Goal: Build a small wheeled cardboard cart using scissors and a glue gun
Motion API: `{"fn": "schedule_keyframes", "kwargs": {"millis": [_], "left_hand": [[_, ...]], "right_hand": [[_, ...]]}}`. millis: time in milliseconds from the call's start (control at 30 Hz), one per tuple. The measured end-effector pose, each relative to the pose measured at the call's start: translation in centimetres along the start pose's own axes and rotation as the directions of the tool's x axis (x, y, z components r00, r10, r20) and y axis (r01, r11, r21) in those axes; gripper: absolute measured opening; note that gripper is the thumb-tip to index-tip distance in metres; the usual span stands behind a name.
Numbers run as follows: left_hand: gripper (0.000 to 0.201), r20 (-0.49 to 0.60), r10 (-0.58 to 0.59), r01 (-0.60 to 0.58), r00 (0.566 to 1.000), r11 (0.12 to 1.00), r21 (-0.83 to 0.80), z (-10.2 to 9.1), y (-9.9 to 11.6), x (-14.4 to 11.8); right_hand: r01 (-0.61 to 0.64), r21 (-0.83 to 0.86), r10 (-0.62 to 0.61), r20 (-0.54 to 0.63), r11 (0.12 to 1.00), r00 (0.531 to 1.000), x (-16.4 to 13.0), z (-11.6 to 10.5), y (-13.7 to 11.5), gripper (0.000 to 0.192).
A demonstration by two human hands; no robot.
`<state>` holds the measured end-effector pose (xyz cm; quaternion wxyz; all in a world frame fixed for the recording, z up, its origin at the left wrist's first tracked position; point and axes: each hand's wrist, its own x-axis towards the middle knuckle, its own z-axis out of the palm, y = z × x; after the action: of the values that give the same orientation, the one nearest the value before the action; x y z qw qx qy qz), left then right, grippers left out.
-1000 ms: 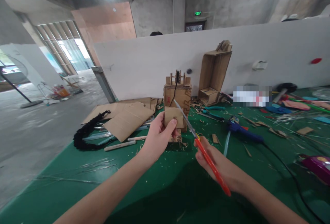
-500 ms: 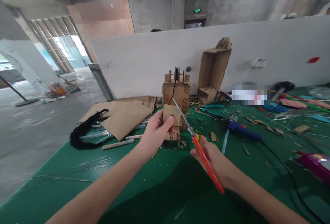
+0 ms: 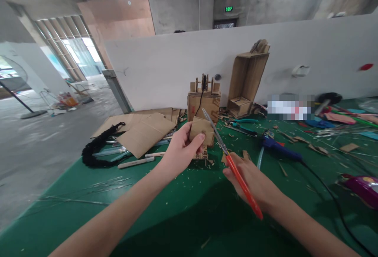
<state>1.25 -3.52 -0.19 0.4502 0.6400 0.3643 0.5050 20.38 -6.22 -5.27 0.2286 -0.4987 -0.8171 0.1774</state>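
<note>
**Cardboard piece held up to the blade, mid-bench**

Left hand (image 3: 180, 152) pinches a small cardboard piece (image 3: 201, 130) between thumb and fingers, lifted clear of the green bench (image 3: 88, 202), face turned toward the camera, probably so the edge being worked stays in sight. Right hand (image 3: 254, 182) is clenched around the orange handle of the scissors (image 3: 233, 170); the metal tip rests against the top right of the piece. Cannot tell if the blades are parted.

All of this sits above the middle of the bench. Just behind, a cardboard box with pegs (image 3: 204, 101); toward the far edge, a tall open cardboard frame (image 3: 246, 77) leans on the white partition (image 3: 165, 67). Flat cardboard sheets (image 3: 141, 131) lie by the left edge, a blue glue gun (image 3: 279, 148) right of the hands.
</note>
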Motion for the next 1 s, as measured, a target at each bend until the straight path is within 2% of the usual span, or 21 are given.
{"fn": "schedule_keyframes", "kwargs": {"millis": [167, 367, 667, 867, 1000], "left_hand": [[0.019, 0.007, -0.011, 0.011, 1.0, 1.0, 0.004, 0.0, 0.0, 0.1], [0.015, 0.032, -0.037, 0.036, 0.999, 0.999, 0.027, -0.3, -0.1, 0.3], [0.013, 0.052, -0.063, 0.058, 0.997, 0.993, 0.101, -0.5, -0.4, 0.2], [0.012, 0.071, -0.093, 0.083, 0.993, 0.988, 0.131, -1.0, -0.5, 0.4], [0.013, 0.093, -0.095, 0.08, 0.991, 0.984, 0.159, -1.4, -0.4, 0.6]], "right_hand": [[-0.042, -0.096, 0.045, 0.031, 0.995, 0.998, 0.1, -0.3, 0.1, 0.038], [-0.057, -0.184, 0.056, -0.008, 0.981, 0.998, -0.2, -0.5, 0.6, 0.033], [-0.013, -0.348, -0.016, -0.08, 0.937, 0.997, -0.2, -0.1, 1.7, 0.029], [-0.029, -0.349, 0.005, -0.069, 0.937, 0.998, -0.1, -0.2, 1.8, 0.03], [0.038, -0.174, -0.042, -0.019, 0.984, 0.999, -0.3, -0.7, 1.6, 0.032]]}}
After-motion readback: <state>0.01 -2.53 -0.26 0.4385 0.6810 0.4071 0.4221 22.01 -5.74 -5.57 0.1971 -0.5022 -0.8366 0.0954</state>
